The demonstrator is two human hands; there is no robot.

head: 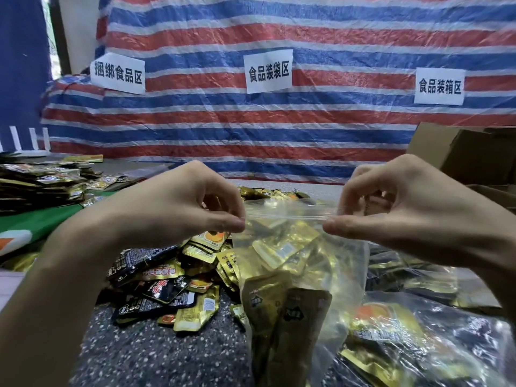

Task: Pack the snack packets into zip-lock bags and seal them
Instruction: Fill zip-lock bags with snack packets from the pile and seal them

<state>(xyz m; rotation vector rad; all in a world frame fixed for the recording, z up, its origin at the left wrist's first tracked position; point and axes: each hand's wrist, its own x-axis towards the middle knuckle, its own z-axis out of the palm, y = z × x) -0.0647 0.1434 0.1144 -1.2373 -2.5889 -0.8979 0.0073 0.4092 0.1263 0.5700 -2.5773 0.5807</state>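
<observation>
My left hand (178,202) is left of the frame's centre and my right hand (396,208) is right of it. Both are held up over the table, and the zip-lock bag (304,275) hangs between them. Each hand pinches one end of the bag's zip strip (287,216). My left thumb and forefinger close on its left corner, and my right thumb and forefinger close on its right end. My other fingers are curled loosely above. The strip runs almost level from one pinch to the other, stretched taut across the middle of the frame. I cannot tell whether it is pressed closed along its length.

The bag drops from the strip toward the lower centre. Its clear wall shows the gold snack packets (282,247) inside, some lying flat near the top and some standing on end lower down.

Below my left hand, centre left, a heap of loose packets (167,280) in black and gold lies on the speckled table (153,353). In the lower right are filled bags (418,344) of the same packets, just beside the one I hold. At the left edge a stack of packets (42,185) lies beside a green cloth (36,222). At the right edge, behind my right hand, stands an open cardboard box (460,155). Across the top, a red, white and blue striped tarp (251,121) carries three paper signs (268,70)
</observation>
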